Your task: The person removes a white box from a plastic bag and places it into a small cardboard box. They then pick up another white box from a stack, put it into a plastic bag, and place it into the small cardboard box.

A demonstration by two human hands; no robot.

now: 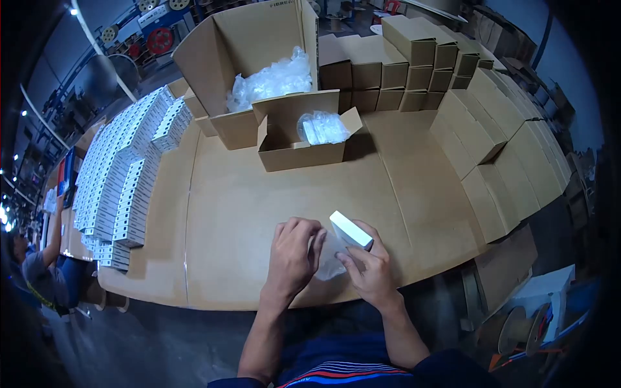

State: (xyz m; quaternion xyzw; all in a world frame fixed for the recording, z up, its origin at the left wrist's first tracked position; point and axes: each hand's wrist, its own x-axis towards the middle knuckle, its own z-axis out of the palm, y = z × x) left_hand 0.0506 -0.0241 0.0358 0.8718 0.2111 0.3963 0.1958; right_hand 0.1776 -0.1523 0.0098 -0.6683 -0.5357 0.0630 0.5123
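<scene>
Your right hand (374, 266) clasps a white box (350, 229) jutting toward the small open carton (301, 159); your left hand (294, 254) curls by film (330, 262), grip unclear.

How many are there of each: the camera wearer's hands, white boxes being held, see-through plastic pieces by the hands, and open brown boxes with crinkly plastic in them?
Left hand and right hand: 2
White box being held: 1
See-through plastic piece: 1
Big open box and small open box: 2
Total: 6
</scene>
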